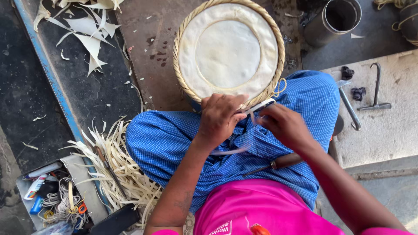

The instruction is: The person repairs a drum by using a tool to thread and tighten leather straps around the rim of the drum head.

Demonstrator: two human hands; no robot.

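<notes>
Binding the rim: round drum [228, 48], pale skin face, braided cane edge, resting against your blue-checked lap [174, 143] and the brown floor.

Left hand [220, 119]: fingers curled and pressed on the near rim, pinning it. Keep that pressure steady so the frame does not turn.

Right hand [283, 126]: fingertips pinched on a thin pale strip [260, 105] just at the rim (motion blur hides the exact hold). Draw the strip taut and flat, close to the braid.

Tool with wooden handle [285, 161]: lying across your lap, untouched.

Loose cane strips [117, 169]: heaped on your left, near.

Metal hooks [376, 87]: on the stone slab, well apart.
</notes>
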